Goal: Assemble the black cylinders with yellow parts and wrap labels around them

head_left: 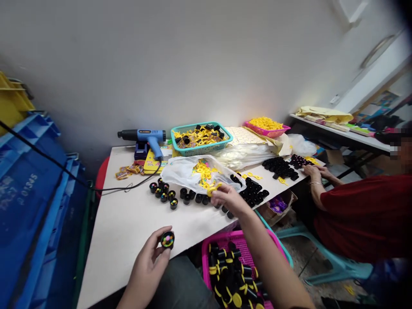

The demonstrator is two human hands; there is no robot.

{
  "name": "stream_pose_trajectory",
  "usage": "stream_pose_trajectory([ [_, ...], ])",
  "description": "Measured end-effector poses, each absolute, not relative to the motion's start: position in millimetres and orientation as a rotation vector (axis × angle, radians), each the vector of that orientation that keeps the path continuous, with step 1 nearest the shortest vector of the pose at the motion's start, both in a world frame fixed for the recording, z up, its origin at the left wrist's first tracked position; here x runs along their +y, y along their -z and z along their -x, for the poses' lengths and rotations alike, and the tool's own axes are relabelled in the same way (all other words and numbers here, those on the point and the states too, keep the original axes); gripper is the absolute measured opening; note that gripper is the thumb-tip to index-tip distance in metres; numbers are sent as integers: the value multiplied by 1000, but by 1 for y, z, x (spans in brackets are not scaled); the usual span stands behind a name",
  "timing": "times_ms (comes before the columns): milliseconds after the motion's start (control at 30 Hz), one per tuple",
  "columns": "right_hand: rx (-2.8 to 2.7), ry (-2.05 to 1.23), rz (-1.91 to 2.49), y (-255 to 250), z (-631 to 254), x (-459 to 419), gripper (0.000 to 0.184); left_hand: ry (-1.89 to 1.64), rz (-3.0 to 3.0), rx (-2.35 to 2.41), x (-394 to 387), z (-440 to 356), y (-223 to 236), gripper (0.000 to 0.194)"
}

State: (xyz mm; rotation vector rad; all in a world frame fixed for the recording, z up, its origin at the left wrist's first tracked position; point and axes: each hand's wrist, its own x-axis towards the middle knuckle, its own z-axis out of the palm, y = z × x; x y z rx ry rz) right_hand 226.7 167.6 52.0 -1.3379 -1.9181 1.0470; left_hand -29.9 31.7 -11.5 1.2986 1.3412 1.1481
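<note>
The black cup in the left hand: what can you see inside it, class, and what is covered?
Inside the black cup sit small coloured pieces, including pink, orange, yellow and green. Whatever lies beneath them is covered and cannot be seen.

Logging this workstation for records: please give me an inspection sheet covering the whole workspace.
Surface: pale table, crowded toward the wall.
Work pieces: black cup, multicoloured inside; yellow looped piece.
Clutter: blue heat gun, white bag, filled teal basket.
Hands: left hand holds black cup; right hand holds yellow looped piece.
Cables: black cord runs from blue heat gun past table's left edge.
Surroundings: blue crates left; seated person right; pink basket below table edge.
</note>
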Motion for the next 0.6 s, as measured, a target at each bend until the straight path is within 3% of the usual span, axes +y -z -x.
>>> stream_pose_trajectory([
  [67,-1468,-1484,1072,-39,-197,133,35,-1135,-1297,1302,23,27,6,39],
  [167,-1099,-1739,918,-32,-162,90,33,-1174,-1306,1236,11,26,0,39],
  [600,-633,-1974,775,-30,-127,36,26,-1270,-1810,1190,-8,16,-5,36],
])
